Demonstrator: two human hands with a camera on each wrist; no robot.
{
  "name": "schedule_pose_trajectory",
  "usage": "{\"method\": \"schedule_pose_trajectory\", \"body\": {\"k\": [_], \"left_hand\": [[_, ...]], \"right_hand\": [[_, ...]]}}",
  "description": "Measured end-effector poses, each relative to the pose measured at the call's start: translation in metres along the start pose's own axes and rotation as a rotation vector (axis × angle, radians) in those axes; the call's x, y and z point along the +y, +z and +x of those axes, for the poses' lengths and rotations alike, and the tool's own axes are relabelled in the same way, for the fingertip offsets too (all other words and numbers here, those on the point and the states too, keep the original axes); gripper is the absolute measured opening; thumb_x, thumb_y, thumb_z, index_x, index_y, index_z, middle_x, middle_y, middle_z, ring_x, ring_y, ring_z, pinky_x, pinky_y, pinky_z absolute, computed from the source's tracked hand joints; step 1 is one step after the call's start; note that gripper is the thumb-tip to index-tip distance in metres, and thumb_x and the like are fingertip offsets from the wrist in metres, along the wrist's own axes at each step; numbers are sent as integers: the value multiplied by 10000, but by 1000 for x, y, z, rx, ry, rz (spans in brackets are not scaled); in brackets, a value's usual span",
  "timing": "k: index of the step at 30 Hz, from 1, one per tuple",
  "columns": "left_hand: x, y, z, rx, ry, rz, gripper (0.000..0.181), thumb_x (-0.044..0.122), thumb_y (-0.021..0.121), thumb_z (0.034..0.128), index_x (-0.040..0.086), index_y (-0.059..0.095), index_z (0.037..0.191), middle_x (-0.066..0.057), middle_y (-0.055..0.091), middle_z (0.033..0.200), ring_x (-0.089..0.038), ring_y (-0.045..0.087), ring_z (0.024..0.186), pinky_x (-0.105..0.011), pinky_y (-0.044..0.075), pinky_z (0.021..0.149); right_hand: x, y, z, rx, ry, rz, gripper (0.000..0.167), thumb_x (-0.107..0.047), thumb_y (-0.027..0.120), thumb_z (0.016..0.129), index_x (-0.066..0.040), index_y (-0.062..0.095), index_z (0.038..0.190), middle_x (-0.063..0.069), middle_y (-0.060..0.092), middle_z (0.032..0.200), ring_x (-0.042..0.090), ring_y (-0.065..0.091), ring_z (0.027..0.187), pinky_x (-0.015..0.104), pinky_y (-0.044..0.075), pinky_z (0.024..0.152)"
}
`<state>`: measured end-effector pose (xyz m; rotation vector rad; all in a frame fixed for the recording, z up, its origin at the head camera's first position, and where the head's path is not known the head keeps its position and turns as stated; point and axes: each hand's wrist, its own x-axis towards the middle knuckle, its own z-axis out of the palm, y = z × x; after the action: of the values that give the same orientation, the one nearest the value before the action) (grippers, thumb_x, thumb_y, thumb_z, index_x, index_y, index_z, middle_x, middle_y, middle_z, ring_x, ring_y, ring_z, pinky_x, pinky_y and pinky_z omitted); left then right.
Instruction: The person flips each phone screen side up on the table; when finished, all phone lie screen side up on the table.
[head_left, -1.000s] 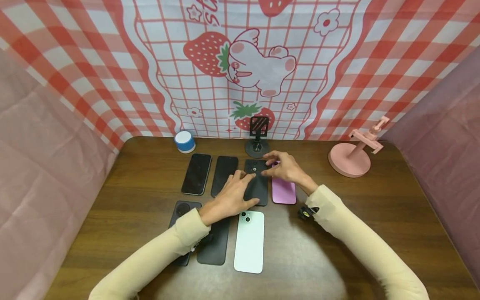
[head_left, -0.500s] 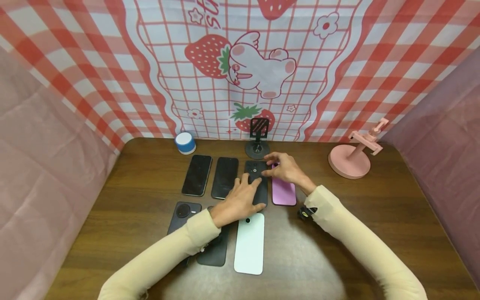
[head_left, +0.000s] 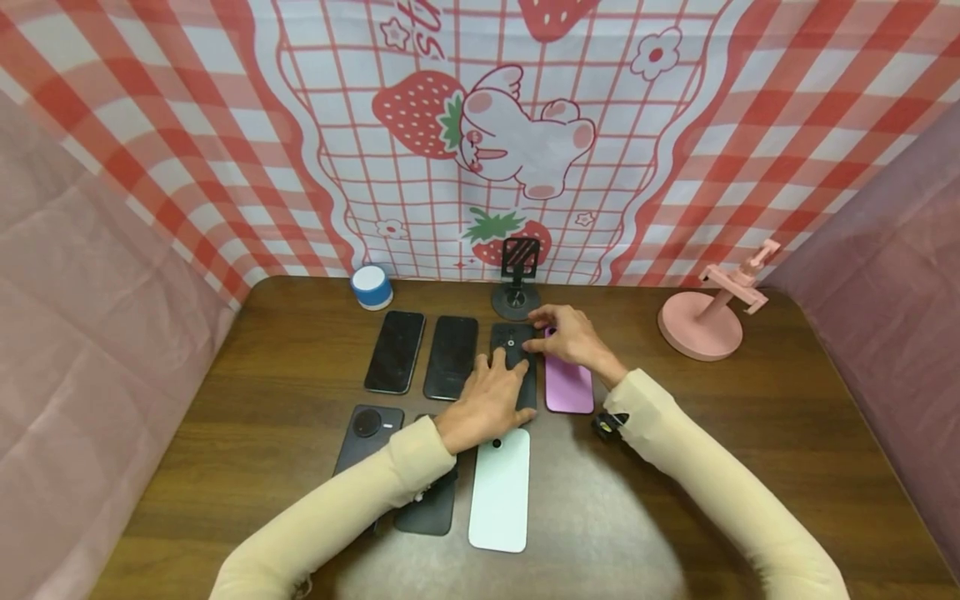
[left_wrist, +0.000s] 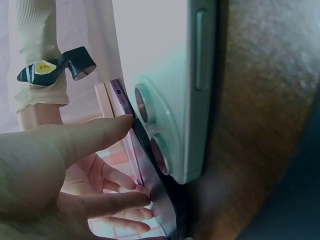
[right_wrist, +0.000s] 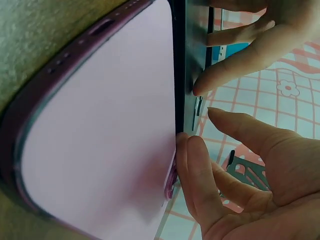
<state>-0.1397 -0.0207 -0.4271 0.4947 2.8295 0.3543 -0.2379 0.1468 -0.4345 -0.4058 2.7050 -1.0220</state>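
The left hand [head_left: 487, 404] lies over the lower part of a black phone [head_left: 512, 338], its fingers spread and released, gripping nothing; the thumb reaches the phone's near right corner. The right hand [head_left: 567, 337] is at the far end of the same phone, where it meets a purple phone [head_left: 570, 387] — its fingers are loosely bent with a gap between them, pinching nothing, and in the right wrist view fingertips touch the narrow space between the two phones.

The black phone lies flat on the wooden table [head_left: 600, 508], camera side up, third in the far row and just left of the purple phone. Two dark phones, one at the left end [head_left: 395, 352] and one next to it [head_left: 451, 358], complete that row. In the near row a pale green phone [head_left: 498, 500] lies below the left hand, beside two more dark phones partly covered by the left sleeve [head_left: 352, 500].

Behind the phones stand a black phone stand [head_left: 517, 287] and a blue-and-white cylinder [head_left: 372, 288] — with a pink stand [head_left: 703, 325] well apart to the right. A red-and-white printed cloth [head_left: 525, 150] hangs behind the table.
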Motion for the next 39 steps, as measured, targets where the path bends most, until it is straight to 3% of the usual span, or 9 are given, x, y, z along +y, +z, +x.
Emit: {"method": "schedule_pose_trajectory", "body": {"k": [12, 17, 24, 39], "left_hand": [[-3, -1, 1, -17, -9, 14, 794, 439, 803, 903, 110, 496, 1557, -269, 419, 1537, -419, 480, 1296, -468, 584, 955], [-4, 0, 1, -13, -3, 2, 798, 411, 814, 895, 79, 499, 1549, -270, 444, 1477, -411, 480, 1260, -459, 580, 956], [-4, 0, -1, 1, 9, 24, 798, 399, 816, 887, 47, 508, 1533, -269, 478, 1411, -399, 494, 1208, -447, 568, 970], [-1, 0, 2, 37, 15, 62, 773, 457, 848, 856, 61, 576, 1462, -258, 527, 1378, -403, 522, 1197, -452, 572, 977]], "right_hand": [[-1, 2, 4, 3, -15, -28, 537, -224, 842, 852, -12, 682, 1320, 217, 737, 1245, 368, 705, 1141, 509, 518, 1027], [-2, 3, 6, 2, 7, -15, 527, -214, 850, 848, -7, 690, 1305, 217, 741, 1215, 347, 723, 1095, 489, 530, 1008], [-5, 7, 9, -15, 53, -15, 512, -211, 852, 859, -10, 693, 1303, 220, 727, 1221, 273, 786, 913, 475, 537, 1015], [-5, 9, 14, -13, 66, -72, 474, -273, 852, 867, -44, 724, 1262, 191, 735, 1201, 230, 793, 848, 483, 510, 1031]]}}
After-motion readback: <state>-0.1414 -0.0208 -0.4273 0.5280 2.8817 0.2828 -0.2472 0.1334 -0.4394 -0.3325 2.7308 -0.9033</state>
